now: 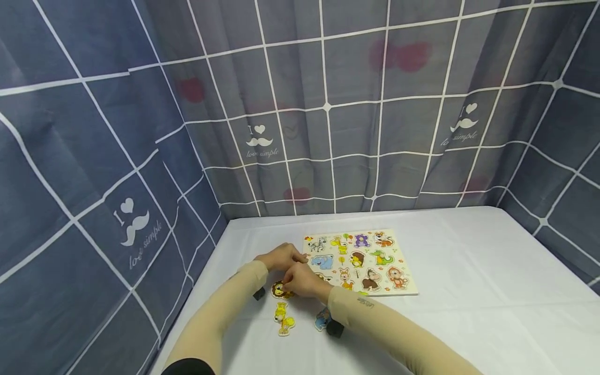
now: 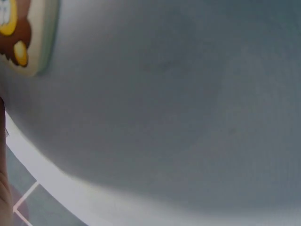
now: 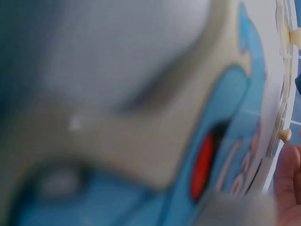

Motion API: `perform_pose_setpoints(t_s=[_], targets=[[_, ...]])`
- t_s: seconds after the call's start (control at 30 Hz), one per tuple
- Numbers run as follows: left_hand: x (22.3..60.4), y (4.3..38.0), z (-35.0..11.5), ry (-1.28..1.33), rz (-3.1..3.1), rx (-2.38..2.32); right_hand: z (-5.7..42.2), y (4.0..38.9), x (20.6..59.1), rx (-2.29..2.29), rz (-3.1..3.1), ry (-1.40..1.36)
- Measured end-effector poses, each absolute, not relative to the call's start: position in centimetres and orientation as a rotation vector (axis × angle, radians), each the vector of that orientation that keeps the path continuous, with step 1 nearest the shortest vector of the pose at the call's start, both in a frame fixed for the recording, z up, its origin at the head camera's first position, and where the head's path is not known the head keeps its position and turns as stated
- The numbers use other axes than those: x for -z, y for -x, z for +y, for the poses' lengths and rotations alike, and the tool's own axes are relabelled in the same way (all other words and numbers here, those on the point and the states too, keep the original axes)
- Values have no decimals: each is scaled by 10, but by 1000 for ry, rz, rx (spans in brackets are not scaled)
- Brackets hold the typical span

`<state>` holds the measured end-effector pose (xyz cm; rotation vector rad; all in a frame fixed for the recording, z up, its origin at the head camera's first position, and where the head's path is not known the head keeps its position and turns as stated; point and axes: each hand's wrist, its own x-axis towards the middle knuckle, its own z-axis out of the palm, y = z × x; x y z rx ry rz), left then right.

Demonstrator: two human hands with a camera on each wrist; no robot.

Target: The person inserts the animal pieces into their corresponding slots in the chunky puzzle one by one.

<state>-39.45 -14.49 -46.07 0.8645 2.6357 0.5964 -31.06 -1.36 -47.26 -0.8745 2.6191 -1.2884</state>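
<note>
My right hand [image 1: 304, 280] reaches across the board's left side, thumb and fingertips pinching at the lion puzzle piece [image 1: 278, 290] on the white table. Just behind it, my left hand [image 1: 283, 256] has its fingers by the left edge of the animal puzzle board [image 1: 410, 286]. In the left wrist view, one straight finger [image 2: 4, 188] shows at the edge, below part of a brown-and-yellow piece [image 2: 23, 33]. A yellow animal piece [image 1: 283, 319] lies nearer me. Below my right wrist is a blue piece [image 1: 322, 319], partly covered; a blue animal picture [image 3: 251, 70] looms large in the right wrist view.
Several animal pictures, among them a zebra [image 1: 317, 245], a crocodile [image 1: 382, 258] and a monkey [image 1: 397, 278], cover the board. Small wooden knobs [image 3: 284, 135] appear in the right wrist view. A dark checked curtain [image 1: 356, 130] surrounds the white table [image 1: 469, 260] behind and at both sides.
</note>
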Motion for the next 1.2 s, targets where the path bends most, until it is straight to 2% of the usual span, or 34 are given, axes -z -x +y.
perform_pose_setpoints(t_s=[0.4,0.67,1.2], targets=[[462,397,-148,-958,2622,-640,-18,312,481,1273,2656,825],[459,399,-149,-957,2632,-645,-25,312,475,1182,2685,927],[468,404,-154,-950,2602,-665,-32,308,471,972,2802,956]])
